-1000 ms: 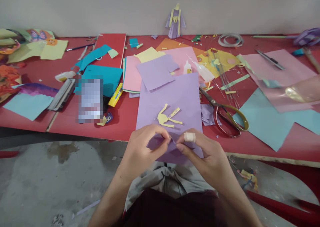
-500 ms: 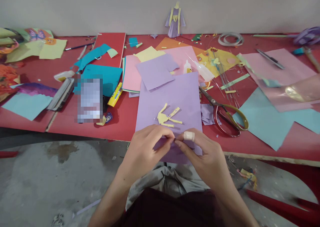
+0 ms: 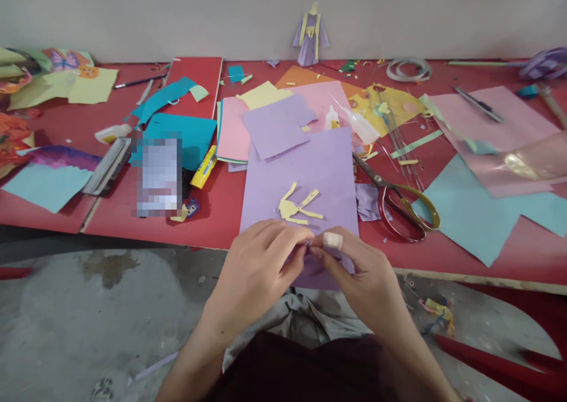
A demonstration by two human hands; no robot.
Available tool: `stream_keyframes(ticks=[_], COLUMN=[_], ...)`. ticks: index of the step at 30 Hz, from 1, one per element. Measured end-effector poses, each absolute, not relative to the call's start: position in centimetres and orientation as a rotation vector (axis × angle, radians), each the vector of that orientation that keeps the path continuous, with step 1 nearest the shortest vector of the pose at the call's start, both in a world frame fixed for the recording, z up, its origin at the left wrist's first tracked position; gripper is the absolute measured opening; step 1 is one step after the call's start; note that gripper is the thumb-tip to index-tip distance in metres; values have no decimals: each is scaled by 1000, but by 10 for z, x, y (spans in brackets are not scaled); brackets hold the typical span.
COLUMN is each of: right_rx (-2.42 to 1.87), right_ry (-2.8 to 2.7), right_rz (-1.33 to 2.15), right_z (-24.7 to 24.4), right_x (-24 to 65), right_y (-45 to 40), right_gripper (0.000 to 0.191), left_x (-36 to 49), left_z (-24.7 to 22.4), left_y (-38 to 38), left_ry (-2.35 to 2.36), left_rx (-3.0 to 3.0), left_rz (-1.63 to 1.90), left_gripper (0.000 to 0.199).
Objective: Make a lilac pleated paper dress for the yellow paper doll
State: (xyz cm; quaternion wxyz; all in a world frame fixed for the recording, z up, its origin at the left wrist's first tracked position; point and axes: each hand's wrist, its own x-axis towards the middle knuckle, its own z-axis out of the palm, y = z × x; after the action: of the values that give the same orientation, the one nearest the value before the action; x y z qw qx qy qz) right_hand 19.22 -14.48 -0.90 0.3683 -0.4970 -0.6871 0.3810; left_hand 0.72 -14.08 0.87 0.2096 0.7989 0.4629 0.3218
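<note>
Above the front part of a purple paper sheet (image 3: 305,160), my left hand (image 3: 268,257) and my right hand (image 3: 361,266) meet, thumbs and forefingers pinched. Between the fingertips shows a tiny purple piece (image 3: 308,242), apparently paper, mostly hidden by the fingers. A bandage (image 3: 332,241) wraps my right forefinger. Just beyond the hands, a pale yellow paper figure (image 3: 291,208) with thin limbs lies flat on the sheet. Scissors (image 3: 390,198) with large handles rest to the right, near purple scraps (image 3: 367,201).
Against the wall stands a paper doll (image 3: 311,36) in purple and yellow. A yellow glue stick (image 3: 204,167), a blurred-out device (image 3: 159,175) and teal paper (image 3: 190,131) are on the left. Farther right lie thin wires (image 3: 398,133), light blue paper (image 3: 476,213) and a pen (image 3: 478,104).
The left fingers have shifted slightly right and up, overlapping the right fingertips more. A bit of purple now shows between them. The paper figure and surrounding things stay in place.
</note>
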Motion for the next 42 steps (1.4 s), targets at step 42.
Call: stream_keyframes(ticks=[42], right_rx=[-1280], right_ry=[-1711], right_rz=[1017], right_z=[-6], right_x=[195], right_y=[-146], right_gripper=[7], left_x=[6], left_z=[8], left_y=[-146], left_ry=[1344], left_rx=[1745], left_rz=[1001], left_gripper=[21])
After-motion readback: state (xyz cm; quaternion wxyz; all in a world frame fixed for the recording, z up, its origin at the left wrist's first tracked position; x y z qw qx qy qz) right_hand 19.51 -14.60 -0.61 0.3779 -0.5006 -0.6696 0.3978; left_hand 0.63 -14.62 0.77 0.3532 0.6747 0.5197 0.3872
